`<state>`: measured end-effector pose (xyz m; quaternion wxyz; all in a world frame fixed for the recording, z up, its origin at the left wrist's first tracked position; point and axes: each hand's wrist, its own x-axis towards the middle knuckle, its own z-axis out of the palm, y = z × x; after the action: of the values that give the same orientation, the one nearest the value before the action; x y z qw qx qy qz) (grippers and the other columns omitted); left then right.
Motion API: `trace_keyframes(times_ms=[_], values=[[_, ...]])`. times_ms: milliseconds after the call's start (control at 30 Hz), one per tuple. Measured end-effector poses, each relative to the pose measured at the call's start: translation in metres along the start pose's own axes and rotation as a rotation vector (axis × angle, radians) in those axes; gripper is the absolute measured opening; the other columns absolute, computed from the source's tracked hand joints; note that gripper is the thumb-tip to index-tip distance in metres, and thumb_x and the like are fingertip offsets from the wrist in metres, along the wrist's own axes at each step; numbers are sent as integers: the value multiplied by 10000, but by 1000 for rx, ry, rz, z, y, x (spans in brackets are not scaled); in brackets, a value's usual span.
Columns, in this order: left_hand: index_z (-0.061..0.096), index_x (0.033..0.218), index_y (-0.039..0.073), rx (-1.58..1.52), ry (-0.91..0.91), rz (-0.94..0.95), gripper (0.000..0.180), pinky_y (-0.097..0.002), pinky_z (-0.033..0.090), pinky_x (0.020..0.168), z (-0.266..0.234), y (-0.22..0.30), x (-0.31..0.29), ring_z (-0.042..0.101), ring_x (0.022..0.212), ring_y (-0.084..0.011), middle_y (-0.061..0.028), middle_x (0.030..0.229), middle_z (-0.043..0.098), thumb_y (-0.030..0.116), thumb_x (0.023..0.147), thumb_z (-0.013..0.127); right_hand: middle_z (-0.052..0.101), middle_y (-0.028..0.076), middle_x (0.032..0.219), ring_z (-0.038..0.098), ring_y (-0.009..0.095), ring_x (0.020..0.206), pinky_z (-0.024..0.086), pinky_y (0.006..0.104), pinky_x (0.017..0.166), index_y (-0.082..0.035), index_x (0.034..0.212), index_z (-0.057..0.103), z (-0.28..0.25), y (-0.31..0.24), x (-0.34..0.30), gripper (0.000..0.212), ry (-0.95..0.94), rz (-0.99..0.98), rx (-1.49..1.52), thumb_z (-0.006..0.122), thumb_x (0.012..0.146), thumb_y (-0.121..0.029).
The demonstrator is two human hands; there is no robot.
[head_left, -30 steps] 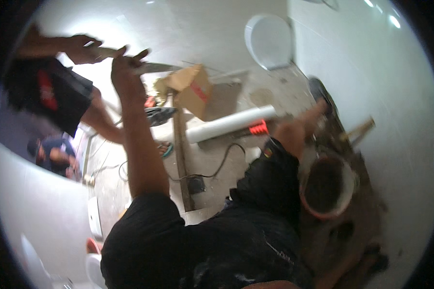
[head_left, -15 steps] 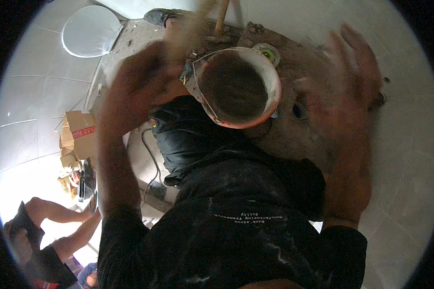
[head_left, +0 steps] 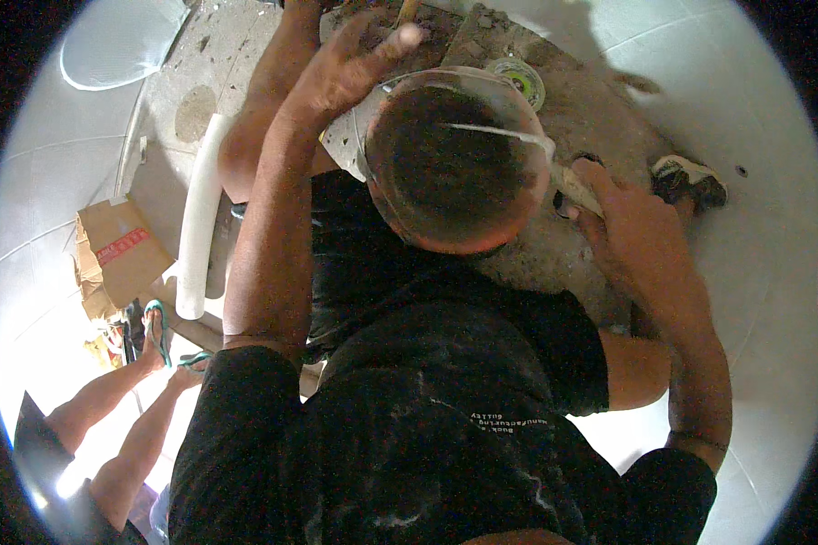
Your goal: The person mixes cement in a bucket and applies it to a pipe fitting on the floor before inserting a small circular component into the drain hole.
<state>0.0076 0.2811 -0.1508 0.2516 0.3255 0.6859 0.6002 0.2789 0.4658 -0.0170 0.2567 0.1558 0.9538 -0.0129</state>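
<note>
Over at the far left, a smooth white lid-like panel (head_left: 118, 41) with a rounded outline stands above a creased brown cardboard box (head_left: 127, 250), its flaps loose and a red strip across one face. Below the box, a co-worker's bare legs (head_left: 109, 422) end in teal flip-flops (head_left: 162, 331). Next comes a long white tube (head_left: 202, 222), rounded and matte, lying near the person's bent knee. The person's left grip (head_left: 344, 77) hovers at the upper left of the bucket, fingers reaching past the rim; I can't tell whether they are closed on anything. A speckled, pale flat piece (head_left: 344, 141) shows just under that wrist. In the middle, in front of the dusty black T-shirt (head_left: 436, 427), sits the round bucket (head_left: 471, 247), its rim reddish and smeared, its inside dark and grainy. Just behind it is a ring-shaped roll (head_left: 538, 94), pale outside and green within, on the gritty, dirt-strewn floor (head_left: 536, 268). The trowel (head_left: 543, 145) slants in over the bucket's mouth, thin and light along its edge, and the right grip (head_left: 641, 218) is wrapped firmly round its pale handle. Beyond are a scuffed dark-and-cream shoe (head_left: 691, 184) and the glossy pale tiled wall (head_left: 773, 300).
</note>
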Motion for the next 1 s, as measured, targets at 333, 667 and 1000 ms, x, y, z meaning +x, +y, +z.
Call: trace_keyframes(times_ms=[333, 667, 1000], values=[[693, 1186, -38, -501, -27, -513, 388, -348, 572, 827, 21, -55, -22, 712, 901, -222, -136, 1036, 740, 284, 970, 674, 623, 231, 1208, 640, 466, 1015, 515, 534, 904, -64, 1400, 486, 52, -20, 34, 445, -157, -80, 304, 568, 983, -195], [703, 1170, -40, -431, 77, -411, 319, -330, 561, 827, 43, -22, -26, 692, 895, -190, -114, 1028, 739, 171, 931, 704, 651, 234, 1113, 667, 455, 921, 551, 528, 815, -104, 1350, 573, 81, -39, 56, 402, 36, 31, 283, 598, 959, -192], [717, 1155, -30, -333, 88, -356, 310, -313, 547, 841, 52, -17, -24, 679, 905, -175, -108, 1018, 739, 162, 911, 716, 680, 281, 1019, 676, 473, 832, 555, 555, 752, -87, 1309, 608, 96, -28, 33, 382, 89, -129, 504, 575, 956, -228]])
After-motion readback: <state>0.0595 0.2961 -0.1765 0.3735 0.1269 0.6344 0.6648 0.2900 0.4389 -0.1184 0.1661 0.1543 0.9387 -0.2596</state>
